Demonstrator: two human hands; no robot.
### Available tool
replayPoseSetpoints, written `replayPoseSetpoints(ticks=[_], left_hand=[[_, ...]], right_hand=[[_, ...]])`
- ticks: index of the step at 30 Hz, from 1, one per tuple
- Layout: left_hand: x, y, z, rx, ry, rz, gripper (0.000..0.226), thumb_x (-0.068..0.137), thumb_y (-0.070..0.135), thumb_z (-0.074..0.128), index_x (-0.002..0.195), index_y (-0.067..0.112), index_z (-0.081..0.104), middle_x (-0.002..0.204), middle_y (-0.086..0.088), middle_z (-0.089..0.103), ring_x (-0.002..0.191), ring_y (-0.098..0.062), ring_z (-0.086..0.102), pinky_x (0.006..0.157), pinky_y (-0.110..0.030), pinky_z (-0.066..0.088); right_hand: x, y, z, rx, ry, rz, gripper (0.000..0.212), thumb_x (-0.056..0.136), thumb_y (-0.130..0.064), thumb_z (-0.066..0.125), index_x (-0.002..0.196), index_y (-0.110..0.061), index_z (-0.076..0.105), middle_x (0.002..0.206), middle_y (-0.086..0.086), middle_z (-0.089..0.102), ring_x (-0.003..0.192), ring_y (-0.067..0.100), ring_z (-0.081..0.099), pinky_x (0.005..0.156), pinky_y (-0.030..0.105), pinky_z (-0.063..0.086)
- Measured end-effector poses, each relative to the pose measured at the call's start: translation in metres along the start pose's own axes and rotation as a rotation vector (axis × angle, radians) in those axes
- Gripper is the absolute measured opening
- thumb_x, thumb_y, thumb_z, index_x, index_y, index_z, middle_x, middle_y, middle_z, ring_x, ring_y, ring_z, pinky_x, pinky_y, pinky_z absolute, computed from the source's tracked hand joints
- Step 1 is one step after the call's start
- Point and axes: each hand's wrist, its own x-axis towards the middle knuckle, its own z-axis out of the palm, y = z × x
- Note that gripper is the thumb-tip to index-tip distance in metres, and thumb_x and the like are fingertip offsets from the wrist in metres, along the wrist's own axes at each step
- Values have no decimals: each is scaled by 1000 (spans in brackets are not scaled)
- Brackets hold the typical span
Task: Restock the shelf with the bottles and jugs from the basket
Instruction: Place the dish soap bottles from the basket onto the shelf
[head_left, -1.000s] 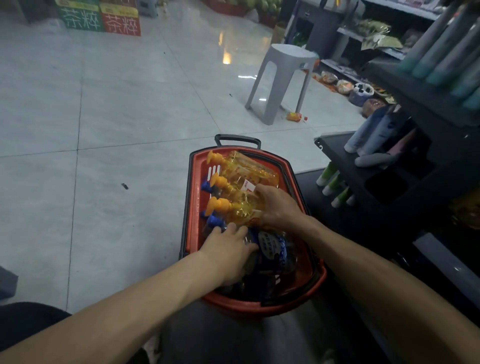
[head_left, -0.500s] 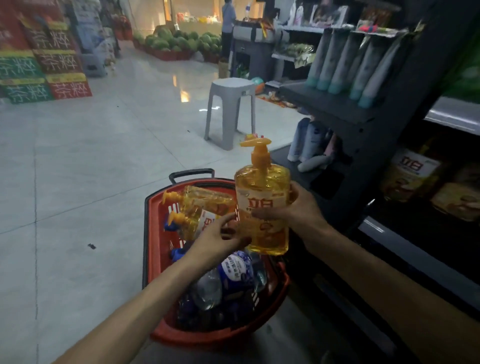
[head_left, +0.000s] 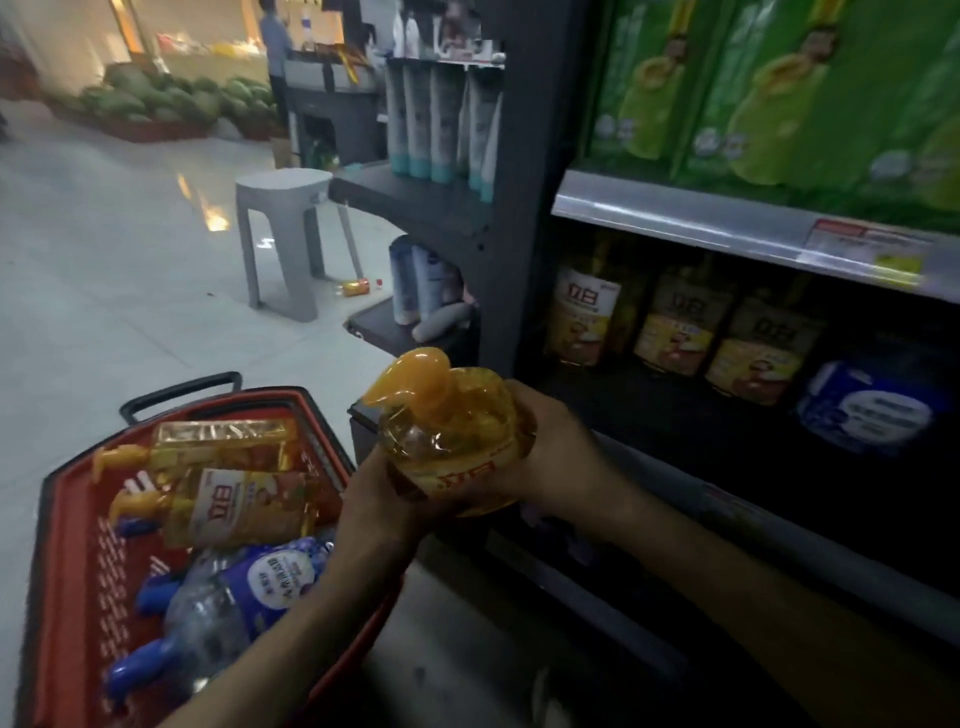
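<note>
Head view: left hand (head_left: 376, 512) and right hand (head_left: 545, 457) both grip 1 yellow pump bottle (head_left: 449, 441), fingers curled round its sides, held above the red basket's (head_left: 62, 519) right rim, before the dark shelf (head_left: 727, 415). Basket holds 2 more yellow bottles (head_left: 228, 488), blue-capped bottles (head_left: 234, 597).

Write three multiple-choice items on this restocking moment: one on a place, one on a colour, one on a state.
1. Where is the red basket?
A) left of the held bottle
B) on the grey stool
C) on the shelf

2. What colour is the held bottle's pump?
A) blue
B) orange
C) white

3. How is that bottle held?
A) by both hands
B) by one hand alone
C) by nobody, it stands on the shelf

Answers:
1 A, the basket sits to the bottle's left.
2 B, the pump top is orange.
3 A, the left hand and the right hand both grip its body.
</note>
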Motion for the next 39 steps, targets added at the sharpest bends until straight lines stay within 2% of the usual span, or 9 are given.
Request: replayPoseSetpoints(ticks=[3, 8, 12, 18, 23, 27, 29, 33, 39], left_hand=[[-2, 10, 26, 9, 19, 134, 43, 62, 41, 85, 101, 41, 65, 94, 35, 71, 91, 11, 69, 68, -7, 52], [19, 32, 72, 103, -35, 290, 39, 64, 57, 79, 100, 46, 67, 107, 12, 71, 100, 1, 66, 77, -8, 51], [52, 46, 119, 153, -108, 340, 48, 59, 78, 75, 100, 54, 66, 111, 13, 65, 106, -1, 62, 80, -18, 53], [100, 56, 186, 168, -232, 413, 47, 81, 27, 85, 123, 25, 66, 117, 19, 54, 102, 18, 56, 83, -6, 50], [127, 57, 223, 179, -280, 513, 47, 82, 32, 81, 125, 30, 62, 127, 14, 63, 117, 4, 61, 91, -16, 55], [141, 48, 236, 128, -253, 477, 45, 82, 21, 83, 122, 26, 64, 123, 12, 69, 117, 4, 62, 95, -27, 58], [148, 43, 238, 91, -238, 425, 45, 82, 16, 84, 122, 26, 66, 119, 15, 71, 116, 5, 63, 97, -35, 58], [160, 42, 241, 62, -208, 343, 51, 82, 15, 85, 127, 28, 65, 117, 18, 72, 116, 6, 62, 95, -25, 56], [172, 42, 241, 50, -181, 264, 57, 79, 17, 86, 131, 26, 63, 122, 11, 71, 118, -1, 64, 95, -29, 57]], right_hand=[[-13, 19, -22, 33, 70, -17, 83, 59, -48, 96, 133, -42, 58, 124, -15, 70, 118, 6, 65, 101, 44, 54], [-30, 42, -61, -6, 271, 10, 74, 59, -50, 95, 124, -29, 66, 110, -16, 74, 106, -2, 67, 95, 29, 56], [-32, 66, -95, 78, 437, 45, 59, 69, -28, 93, 122, -23, 67, 106, -15, 73, 101, -5, 66, 86, 16, 54], [-17, 123, -130, 239, 664, 131, 63, 70, -23, 90, 124, -10, 62, 116, 5, 72, 111, 19, 68, 98, 49, 55], [-4, 140, -152, 279, 771, 136, 90, 58, -42, 86, 136, -25, 42, 133, 1, 63, 125, 20, 60, 104, 51, 51], [9, 146, -158, 320, 772, 126, 80, 55, -45, 83, 125, -29, 49, 130, 1, 65, 123, 17, 62, 101, 49, 54], [17, 145, -160, 305, 771, 124, 77, 56, -41, 85, 124, -27, 52, 128, 0, 67, 121, 17, 63, 99, 49, 55], [32, 143, -163, 315, 747, 160, 60, 73, -13, 87, 124, -20, 56, 124, 0, 69, 119, 16, 64, 99, 47, 55], [43, 138, -157, 294, 791, 198, 63, 79, -10, 83, 132, -24, 53, 131, -2, 64, 124, 16, 59, 102, 43, 54]])
